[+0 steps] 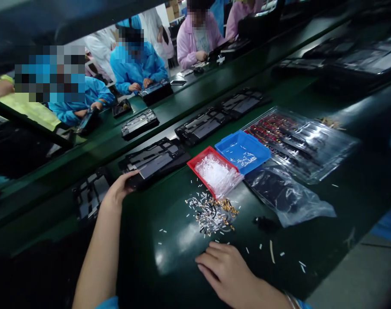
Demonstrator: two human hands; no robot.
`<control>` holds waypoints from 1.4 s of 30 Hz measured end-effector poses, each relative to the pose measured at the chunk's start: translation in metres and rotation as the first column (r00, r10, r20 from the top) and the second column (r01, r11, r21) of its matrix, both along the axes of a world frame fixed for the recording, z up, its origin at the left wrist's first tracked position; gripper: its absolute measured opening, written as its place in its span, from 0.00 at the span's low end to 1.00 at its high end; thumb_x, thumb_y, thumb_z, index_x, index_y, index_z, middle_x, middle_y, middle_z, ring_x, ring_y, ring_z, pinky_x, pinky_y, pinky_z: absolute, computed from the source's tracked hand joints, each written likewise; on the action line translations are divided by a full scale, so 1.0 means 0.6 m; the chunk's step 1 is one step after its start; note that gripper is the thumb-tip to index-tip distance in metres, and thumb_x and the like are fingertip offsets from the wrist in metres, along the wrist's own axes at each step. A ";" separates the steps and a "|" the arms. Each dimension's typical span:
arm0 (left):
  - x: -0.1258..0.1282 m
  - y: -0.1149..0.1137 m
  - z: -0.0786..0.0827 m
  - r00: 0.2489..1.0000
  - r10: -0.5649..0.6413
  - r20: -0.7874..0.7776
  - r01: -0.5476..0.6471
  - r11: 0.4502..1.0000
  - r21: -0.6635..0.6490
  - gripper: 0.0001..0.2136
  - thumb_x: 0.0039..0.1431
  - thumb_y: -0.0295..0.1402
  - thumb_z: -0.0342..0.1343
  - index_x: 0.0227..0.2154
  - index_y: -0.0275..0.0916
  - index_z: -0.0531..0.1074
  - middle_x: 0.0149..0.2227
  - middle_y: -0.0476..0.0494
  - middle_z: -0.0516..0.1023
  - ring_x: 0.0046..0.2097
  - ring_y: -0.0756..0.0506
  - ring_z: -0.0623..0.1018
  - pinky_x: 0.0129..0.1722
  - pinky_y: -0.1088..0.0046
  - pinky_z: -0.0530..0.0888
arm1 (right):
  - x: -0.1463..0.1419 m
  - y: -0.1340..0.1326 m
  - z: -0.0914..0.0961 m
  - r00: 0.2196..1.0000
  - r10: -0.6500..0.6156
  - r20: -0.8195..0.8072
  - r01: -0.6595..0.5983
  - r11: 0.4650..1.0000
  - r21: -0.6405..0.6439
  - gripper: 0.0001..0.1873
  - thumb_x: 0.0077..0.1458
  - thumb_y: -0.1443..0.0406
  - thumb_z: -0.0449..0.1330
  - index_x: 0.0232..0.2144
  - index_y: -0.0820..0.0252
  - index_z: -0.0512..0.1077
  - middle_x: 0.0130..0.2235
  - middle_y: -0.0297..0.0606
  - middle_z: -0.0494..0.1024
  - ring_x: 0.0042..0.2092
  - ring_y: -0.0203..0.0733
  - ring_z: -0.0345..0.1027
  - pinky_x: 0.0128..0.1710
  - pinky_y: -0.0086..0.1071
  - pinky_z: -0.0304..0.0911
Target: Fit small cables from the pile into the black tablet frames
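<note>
My left hand [120, 186] reaches to the near end of a black device housing [153, 165] with grey panels inside. Its fingers and thumb close on the corner, and part of the fingers is hidden beneath it. On the green bench surface rests my right hand [223, 268], fingers curled in, with nothing visible in them. Just beyond it lies a pile of short cables [215, 216] with gold-coloured ends, mixed with small white tubes. A red bin [195, 165] holds white pieces and a clear bag. Beside that, a blue bin [226, 148] has a few white pieces in it.
More black housings [202, 124] line the conveyor. A clear plastic tray [327, 139] with red and black parts is at right, near a plastic bag [285, 193] of dark items. Loose white tubes dot the bench. Co-workers [137, 64] sit across the line, handling devices.
</note>
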State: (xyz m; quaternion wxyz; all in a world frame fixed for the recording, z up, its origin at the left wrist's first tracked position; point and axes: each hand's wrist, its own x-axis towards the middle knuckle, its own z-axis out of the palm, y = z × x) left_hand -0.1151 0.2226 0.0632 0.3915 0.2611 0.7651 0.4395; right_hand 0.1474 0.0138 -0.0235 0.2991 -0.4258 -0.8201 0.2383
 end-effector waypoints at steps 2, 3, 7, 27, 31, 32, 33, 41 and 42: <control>0.022 -0.058 0.011 0.995 0.037 0.090 -0.040 0.999 0.026 0.01 0.54 0.25 0.58 0.30 0.32 0.72 0.28 0.46 0.75 0.25 0.51 0.74 0.24 0.77 0.72 | 0.001 0.004 0.005 1.000 0.005 -0.015 -0.005 0.999 -0.042 0.09 0.56 0.70 0.54 0.31 0.57 0.75 0.28 0.33 0.78 0.32 0.37 0.71 0.34 0.29 0.62; 0.034 -0.094 0.013 0.990 0.058 0.128 -0.064 0.997 0.047 0.01 0.53 0.24 0.58 0.28 0.33 0.72 0.25 0.47 0.74 0.23 0.52 0.73 0.21 0.79 0.71 | 0.001 0.007 0.009 0.999 -0.006 -0.038 0.002 0.996 -0.087 0.09 0.55 0.70 0.55 0.31 0.57 0.75 0.29 0.34 0.78 0.33 0.37 0.71 0.34 0.29 0.63; 0.080 -0.271 -0.002 0.957 0.171 0.234 -0.203 0.972 0.121 0.03 0.53 0.25 0.54 0.25 0.37 0.70 0.23 0.50 0.73 0.20 0.53 0.72 0.18 0.82 0.68 | -0.007 0.014 0.032 0.978 -0.056 -0.203 -0.044 0.888 -0.458 0.13 0.53 0.68 0.58 0.42 0.57 0.76 0.29 0.34 0.79 0.29 0.35 0.70 0.32 0.29 0.63; 0.054 -0.590 -0.109 0.937 -0.055 -0.344 0.157 0.948 0.276 0.24 0.58 0.41 0.57 0.57 0.45 0.64 0.62 0.40 0.62 0.63 0.37 0.61 0.62 0.55 0.59 | -0.034 -0.080 0.025 0.966 -0.061 0.251 0.168 0.885 -0.434 0.31 0.57 0.59 0.51 0.61 0.67 0.60 0.15 0.27 0.67 0.21 0.40 0.63 0.25 0.30 0.52; 0.058 -0.558 -0.119 0.968 -0.167 -0.186 0.199 0.966 0.165 0.27 0.60 0.45 0.53 0.61 0.45 0.58 0.63 0.40 0.61 0.62 0.38 0.63 0.60 0.57 0.60 | -0.051 -0.088 0.017 0.981 -0.163 0.103 0.193 0.850 -0.490 0.32 0.57 0.60 0.50 0.61 0.70 0.61 0.15 0.26 0.62 0.20 0.37 0.57 0.24 0.29 0.51; 0.064 -0.560 -0.119 0.973 -0.148 -0.180 0.179 0.968 0.173 0.28 0.59 0.45 0.54 0.60 0.44 0.59 0.63 0.40 0.61 0.62 0.38 0.63 0.60 0.58 0.61 | -0.054 -0.089 0.016 0.977 -0.206 0.062 0.209 0.840 -0.501 0.31 0.57 0.60 0.50 0.60 0.69 0.62 0.15 0.25 0.61 0.20 0.36 0.55 0.23 0.28 0.50; 0.070 -0.565 -0.118 0.975 -0.125 -0.185 0.158 0.971 0.177 0.28 0.58 0.46 0.55 0.60 0.44 0.60 0.62 0.39 0.62 0.61 0.38 0.64 0.59 0.58 0.62 | -0.056 -0.090 0.015 0.969 -0.246 0.023 0.223 0.832 -0.508 0.29 0.57 0.60 0.49 0.59 0.68 0.63 0.15 0.25 0.60 0.19 0.35 0.53 0.23 0.28 0.49; 0.074 -0.604 -0.101 0.925 -0.020 -0.380 0.080 0.987 0.142 0.31 0.55 0.45 0.58 0.61 0.45 0.60 0.44 0.43 0.73 0.36 0.47 0.75 0.38 0.71 0.72 | -0.030 -0.086 0.011 0.985 -0.156 0.068 0.170 0.893 -0.417 0.24 0.58 0.61 0.50 0.54 0.60 0.71 0.14 0.26 0.63 0.18 0.34 0.54 0.24 0.27 0.50; 0.069 -0.596 -0.098 0.920 -0.028 -0.392 0.093 0.984 0.150 0.31 0.55 0.44 0.58 0.61 0.44 0.59 0.39 0.46 0.74 0.31 0.50 0.74 0.35 0.72 0.72 | -0.028 -0.086 0.010 0.983 -0.159 0.091 0.182 0.901 -0.393 0.22 0.58 0.60 0.50 0.52 0.59 0.72 0.14 0.26 0.64 0.18 0.34 0.55 0.24 0.27 0.50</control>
